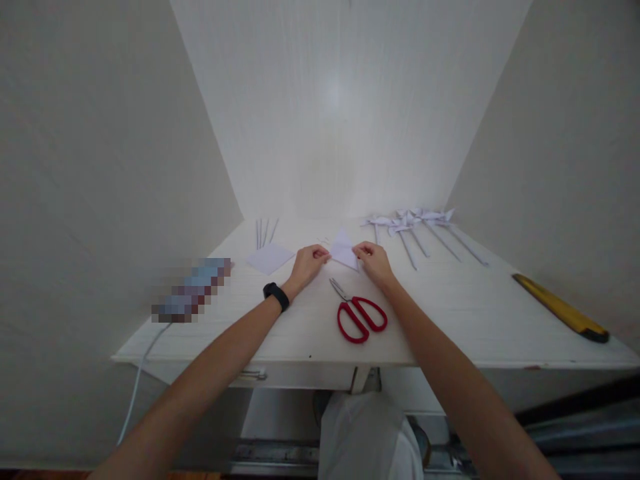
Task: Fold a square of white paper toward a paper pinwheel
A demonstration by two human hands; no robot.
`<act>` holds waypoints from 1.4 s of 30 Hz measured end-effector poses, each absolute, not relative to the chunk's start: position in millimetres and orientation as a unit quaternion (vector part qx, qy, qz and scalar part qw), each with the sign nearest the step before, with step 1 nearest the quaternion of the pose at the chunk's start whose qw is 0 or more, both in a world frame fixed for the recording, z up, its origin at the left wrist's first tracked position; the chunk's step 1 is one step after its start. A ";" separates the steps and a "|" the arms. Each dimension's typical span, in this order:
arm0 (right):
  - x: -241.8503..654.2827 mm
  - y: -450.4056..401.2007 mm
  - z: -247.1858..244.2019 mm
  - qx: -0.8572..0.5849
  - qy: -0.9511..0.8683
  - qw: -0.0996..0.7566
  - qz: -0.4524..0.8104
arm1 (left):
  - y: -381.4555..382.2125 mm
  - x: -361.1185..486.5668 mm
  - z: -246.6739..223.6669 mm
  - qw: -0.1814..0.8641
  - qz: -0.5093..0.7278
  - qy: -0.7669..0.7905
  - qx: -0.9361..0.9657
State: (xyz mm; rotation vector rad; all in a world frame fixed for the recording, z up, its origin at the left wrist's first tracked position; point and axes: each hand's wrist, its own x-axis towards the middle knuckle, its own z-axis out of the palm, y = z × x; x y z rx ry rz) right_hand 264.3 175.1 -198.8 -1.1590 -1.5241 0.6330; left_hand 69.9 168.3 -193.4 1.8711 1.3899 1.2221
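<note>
A white sheet of paper [343, 250], folded at least in part, is held between my two hands above the desk. My left hand [310, 263], with a black band on its wrist, pinches the paper's left corner. On the opposite side my right hand [374, 260] grips the right edge between thumb and fingers. Just below the paper lie red-handled scissors [357, 312], blades pointing up and left. Flat to the left of my left hand rests a stack or sheet of square white paper [271, 257].
Several paper pinwheels [410, 221] on sticks lie at the back right. Thin sticks [265, 232] are at the back left. A yellow cutter knife [560, 307] lies near the right edge. A blurred-out device [193, 290] with a white cable [140, 373] stands left on the white desk [280, 343].
</note>
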 end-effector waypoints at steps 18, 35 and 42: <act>264.9 179.4 -203.5 -0.469 -0.640 0.537 0.287 | 168.3 69.0 -192.9 0.247 0.463 0.507 0.684; 264.3 183.6 -205.1 -0.468 -0.635 0.537 0.301 | 166.7 70.5 -190.7 0.250 0.453 0.514 0.684; 263.2 179.5 -201.3 -0.475 -0.632 0.532 0.303 | 169.1 69.9 -193.2 0.247 0.452 0.513 0.686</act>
